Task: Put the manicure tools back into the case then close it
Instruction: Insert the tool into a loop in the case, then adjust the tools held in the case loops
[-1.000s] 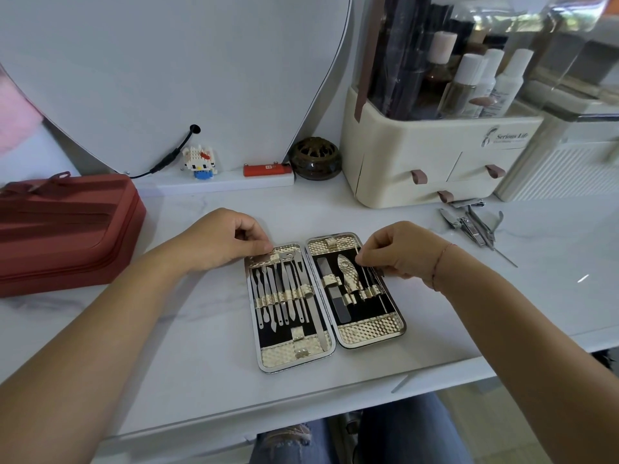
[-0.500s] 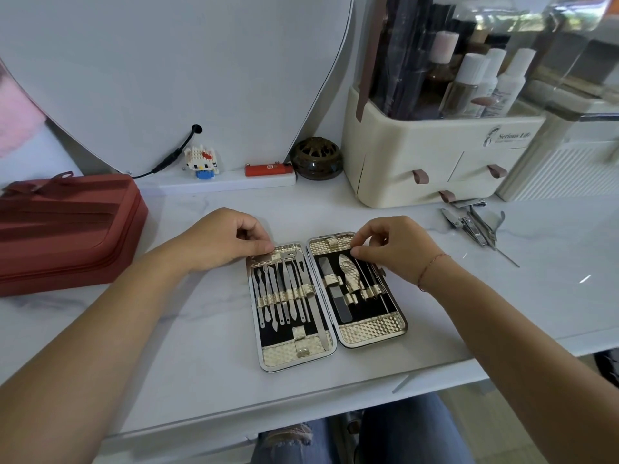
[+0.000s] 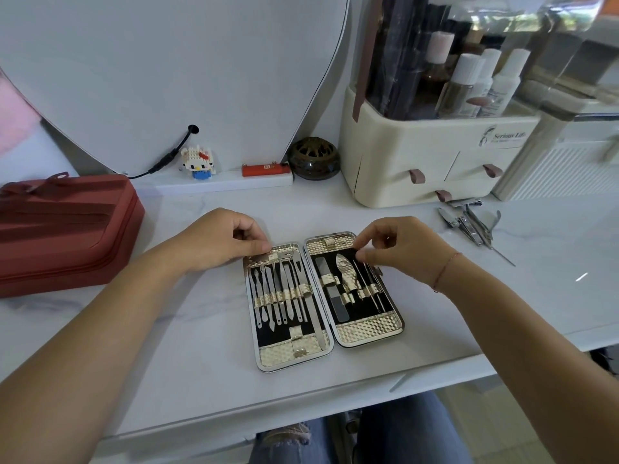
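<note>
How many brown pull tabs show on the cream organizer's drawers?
3. Two sit side by side on the upper drawers, the left tab and the right tab. The third tab hangs lower, near the bottom edge of the organizer. More could be hidden.

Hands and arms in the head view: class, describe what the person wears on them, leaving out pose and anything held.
Both forearms are bare as far as the picture shows, with no sleeves in view. The left hand and its wrist carry no watch, band or glove. The right hand is also ungloved, but a thin red string bracelet circles its wrist.
</note>
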`<state>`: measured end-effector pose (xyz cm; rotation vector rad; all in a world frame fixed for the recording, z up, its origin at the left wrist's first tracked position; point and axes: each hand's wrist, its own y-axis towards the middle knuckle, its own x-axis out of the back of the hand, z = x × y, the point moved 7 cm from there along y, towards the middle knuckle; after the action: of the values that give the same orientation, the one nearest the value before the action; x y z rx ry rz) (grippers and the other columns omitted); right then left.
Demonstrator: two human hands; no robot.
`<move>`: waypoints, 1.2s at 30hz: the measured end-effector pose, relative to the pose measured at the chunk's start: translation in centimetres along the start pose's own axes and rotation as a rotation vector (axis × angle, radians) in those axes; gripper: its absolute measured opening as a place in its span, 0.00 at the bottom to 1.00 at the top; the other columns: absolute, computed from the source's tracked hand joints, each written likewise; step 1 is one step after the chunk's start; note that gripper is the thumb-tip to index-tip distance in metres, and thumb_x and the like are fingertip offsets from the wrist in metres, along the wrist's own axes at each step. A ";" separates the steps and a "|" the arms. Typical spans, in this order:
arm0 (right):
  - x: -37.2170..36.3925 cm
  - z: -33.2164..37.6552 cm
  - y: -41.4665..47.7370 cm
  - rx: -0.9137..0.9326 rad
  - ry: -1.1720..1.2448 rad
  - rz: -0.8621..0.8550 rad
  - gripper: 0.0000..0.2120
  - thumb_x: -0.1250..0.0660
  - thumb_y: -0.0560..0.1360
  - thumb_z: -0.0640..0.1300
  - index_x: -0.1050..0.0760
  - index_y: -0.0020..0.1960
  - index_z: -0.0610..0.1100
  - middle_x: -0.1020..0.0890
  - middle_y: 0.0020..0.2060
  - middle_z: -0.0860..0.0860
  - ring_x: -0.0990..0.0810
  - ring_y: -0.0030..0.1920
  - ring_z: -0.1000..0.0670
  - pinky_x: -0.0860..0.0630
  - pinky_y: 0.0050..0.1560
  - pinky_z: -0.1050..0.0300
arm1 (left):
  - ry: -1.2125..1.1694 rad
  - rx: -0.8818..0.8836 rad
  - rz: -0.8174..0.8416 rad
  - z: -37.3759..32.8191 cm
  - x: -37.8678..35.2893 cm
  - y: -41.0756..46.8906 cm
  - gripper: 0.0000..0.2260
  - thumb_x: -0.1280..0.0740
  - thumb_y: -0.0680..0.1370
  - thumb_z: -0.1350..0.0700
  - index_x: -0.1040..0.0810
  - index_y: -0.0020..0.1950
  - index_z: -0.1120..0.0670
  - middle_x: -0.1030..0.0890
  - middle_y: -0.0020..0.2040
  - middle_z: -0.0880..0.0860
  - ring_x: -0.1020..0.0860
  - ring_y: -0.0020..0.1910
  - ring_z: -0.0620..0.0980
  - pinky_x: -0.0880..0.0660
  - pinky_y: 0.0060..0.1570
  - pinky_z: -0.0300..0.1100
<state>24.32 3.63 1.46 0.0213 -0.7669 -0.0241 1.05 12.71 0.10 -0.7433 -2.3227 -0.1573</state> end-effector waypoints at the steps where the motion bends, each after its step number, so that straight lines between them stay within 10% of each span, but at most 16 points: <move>1: 1.0 -0.4 -0.1 -0.001 0.009 -0.080 0.02 0.27 0.69 0.44 0.19 0.41 0.48 0.29 0.27 0.52 0.35 0.26 0.58 0.33 0.33 0.67 | -0.002 0.001 0.001 0.0 0.0 0.0 0.04 0.25 0.70 0.53 0.16 0.38 0.52 0.17 0.38 0.55 0.25 0.35 0.49 0.30 0.39 0.42; 8: 10.2 -7.3 -3.6 -0.226 -0.211 -0.628 0.06 0.27 0.68 0.44 0.21 0.43 0.45 0.25 0.37 0.48 0.28 0.38 0.50 0.30 0.43 0.58 | -0.008 -0.015 0.000 -0.1 -0.1 0.0 0.04 0.26 0.71 0.54 0.16 0.37 0.52 0.17 0.34 0.51 0.27 0.33 0.48 0.31 0.36 0.41; 16: 10.3 -9.7 -1.3 -0.294 -0.475 -0.511 0.16 0.26 0.66 0.52 0.19 0.51 0.46 0.28 0.51 0.45 0.29 0.58 0.41 0.35 0.59 0.50 | -0.004 -0.006 -0.011 -0.1 -0.1 -0.2 0.04 0.26 0.71 0.54 0.16 0.37 0.52 0.15 0.36 0.51 0.24 0.35 0.50 0.29 0.40 0.44; 26: 9.6 -8.7 -0.2 -0.318 -0.652 -0.484 0.08 0.34 0.73 0.46 0.18 0.47 0.46 0.27 0.52 0.45 0.29 0.55 0.42 0.38 0.56 0.51 | -0.006 0.004 0.008 -0.1 -0.1 -0.2 0.04 0.26 0.71 0.55 0.16 0.37 0.50 0.16 0.34 0.47 0.25 0.33 0.43 0.29 0.38 0.41; 30: 8.2 -5.0 -1.2 -0.150 -0.402 -0.531 0.06 0.36 0.75 0.43 0.22 0.47 0.43 0.22 0.47 0.47 0.24 0.48 0.46 0.34 0.49 0.55 | 0.007 -0.053 -0.123 -0.5 0.5 -0.2 0.03 0.26 0.70 0.52 0.17 0.41 0.49 0.18 0.39 0.49 0.26 0.35 0.42 0.29 0.41 0.39; 36: 0.4 3.8 -2.0 0.050 0.249 -0.097 0.05 0.37 0.76 0.38 0.24 0.45 0.45 0.18 0.35 0.48 0.21 0.31 0.56 0.24 0.32 0.65 | -0.395 -0.189 -0.222 -4.3 0.4 -1.9 0.15 0.30 0.70 0.51 0.18 0.56 0.52 0.16 0.49 0.52 0.20 0.47 0.45 0.24 0.53 0.34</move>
<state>21.96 1.57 4.47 0.1074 -0.5172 -0.0926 2.23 9.99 3.74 -0.6501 -2.7965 -0.3621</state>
